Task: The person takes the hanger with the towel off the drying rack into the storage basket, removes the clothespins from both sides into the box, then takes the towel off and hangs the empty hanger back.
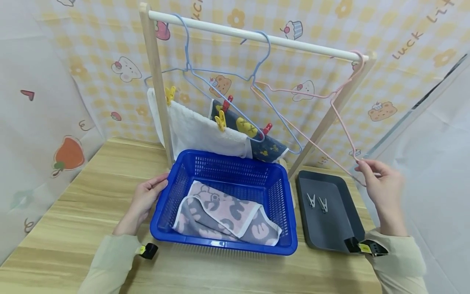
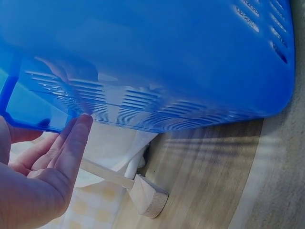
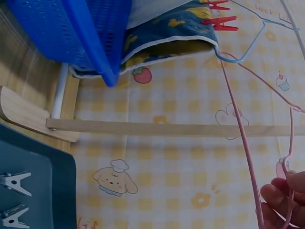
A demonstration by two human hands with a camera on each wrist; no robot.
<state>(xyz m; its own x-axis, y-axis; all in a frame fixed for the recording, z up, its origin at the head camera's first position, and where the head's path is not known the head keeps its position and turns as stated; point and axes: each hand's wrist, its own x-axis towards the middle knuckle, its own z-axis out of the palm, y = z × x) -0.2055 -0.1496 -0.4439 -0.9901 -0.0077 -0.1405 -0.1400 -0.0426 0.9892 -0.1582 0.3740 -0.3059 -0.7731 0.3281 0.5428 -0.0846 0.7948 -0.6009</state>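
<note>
My left hand (image 1: 145,198) grips the left rim of a blue plastic basket (image 1: 217,243), thumb above and fingers under the edge in the left wrist view. Inside the basket lies a loosely folded pink-and-grey patterned towel (image 1: 242,216). On the right, my right hand (image 1: 383,190) pinches the lower right corner of a pink hanger (image 3: 241,129). That hanger hooks over the right end of the rack's white rail (image 1: 235,31) and carries no cloth. Two blue hangers hang farther left. A white towel (image 1: 198,126) and a dark blue towel (image 1: 269,148) are clipped up behind the basket.
A dark grey tray (image 1: 328,239) with two grey clips (image 1: 311,200) sits right of the basket. The rack's wooden posts (image 1: 158,81) stand behind the basket at both sides. Yellow clips (image 1: 220,121) and red clips (image 1: 267,129) hold the hung towels.
</note>
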